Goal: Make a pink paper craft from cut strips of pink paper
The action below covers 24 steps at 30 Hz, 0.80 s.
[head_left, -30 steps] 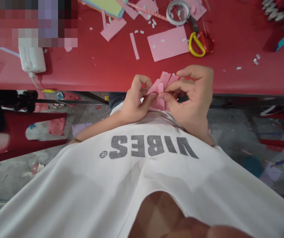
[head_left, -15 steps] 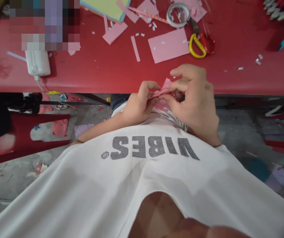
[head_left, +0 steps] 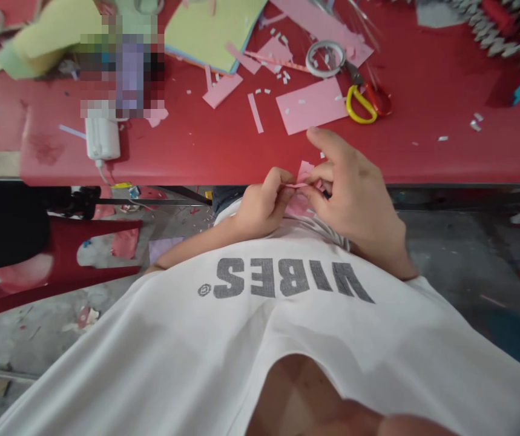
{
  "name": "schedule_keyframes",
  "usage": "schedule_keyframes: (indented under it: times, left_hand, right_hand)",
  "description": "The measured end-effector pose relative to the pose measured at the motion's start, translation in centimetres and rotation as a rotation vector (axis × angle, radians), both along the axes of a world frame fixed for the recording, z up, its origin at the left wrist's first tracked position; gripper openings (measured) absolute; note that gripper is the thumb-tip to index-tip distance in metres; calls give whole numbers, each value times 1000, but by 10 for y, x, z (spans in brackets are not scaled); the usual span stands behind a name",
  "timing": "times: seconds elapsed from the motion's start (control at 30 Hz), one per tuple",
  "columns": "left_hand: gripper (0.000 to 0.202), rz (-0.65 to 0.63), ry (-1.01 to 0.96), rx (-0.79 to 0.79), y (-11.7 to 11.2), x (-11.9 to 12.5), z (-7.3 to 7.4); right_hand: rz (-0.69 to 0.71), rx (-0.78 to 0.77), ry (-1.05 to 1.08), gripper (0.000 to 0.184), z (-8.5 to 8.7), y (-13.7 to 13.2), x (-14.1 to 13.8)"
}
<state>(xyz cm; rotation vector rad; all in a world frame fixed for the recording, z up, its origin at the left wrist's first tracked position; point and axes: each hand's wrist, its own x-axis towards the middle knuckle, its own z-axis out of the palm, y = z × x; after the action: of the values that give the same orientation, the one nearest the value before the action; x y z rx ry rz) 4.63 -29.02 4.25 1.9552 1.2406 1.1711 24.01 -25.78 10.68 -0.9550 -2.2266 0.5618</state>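
Note:
At the table's near edge, both hands pinch a small piece of pink paper [head_left: 304, 171]. My left hand [head_left: 260, 204] grips its left end between thumb and forefinger. My right hand [head_left: 354, 186] holds the other end in a pinch, its index finger stretched up and away. Part of the paper is hidden behind the fingers, so its exact folds are unclear. Beyond the hands lie a pink paper rectangle [head_left: 312, 106], a narrow pink strip [head_left: 255, 113] and scissors [head_left: 362, 105] with yellow and red handles. A roll of tape [head_left: 325, 59] touches the scissors' blades.
The red table [head_left: 187, 145] carries a stack of yellow sheets [head_left: 209, 33], pink scraps and small white bits. A white power bank [head_left: 103, 138] with a cable sits at left. A red chair [head_left: 91, 242] stands below, on a littered floor.
The view has shifted, showing more of the table's far and left side. My hands still pinch the pink paper, and its upper edge now lies flatter. My right index finger is straighter.

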Motion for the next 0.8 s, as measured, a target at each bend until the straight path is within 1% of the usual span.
schedule_keyframes:
  times: [0.07, 0.13, 0.27, 0.37, 0.47, 0.6, 0.67, 0.77, 0.8]
  left_hand:
    - [20, 16, -8, 0, 0, 0, 1]
    - [21, 36, -56, -17, 0, 1, 2]
    - [24, 86, -253, -54, 1, 3, 4]
    - [24, 71, -387, -93, 4, 6, 4]
    - [23, 58, -472, -111, 6, 7, 6]
    - [21, 88, -502, -76, 7, 8, 10]
    - [21, 104, -512, -96, 6, 8, 11]
    - [21, 103, -533, -155, 5, 7, 10]
    - [21, 106, -535, -166, 5, 6, 10]
  right_hand:
    - [-1, 22, -1, 78, -1, 1, -2]
    - [-4, 32, 4, 81, -1, 2, -4]
    - [-34, 1, 40, 86, 0, 2, -7]
    - [-72, -42, 116, 73, 1, -2, -8]
    - [-102, -39, 158, 62, 4, -6, -7]
    - [-99, 8, 197, 57, 5, -1, -5]
    - [-128, 13, 246, 50, 4, 5, -4]
    - [-127, -48, 297, 36, 0, 10, -4]
    - [-138, -28, 304, 31, -1, 9, -4]
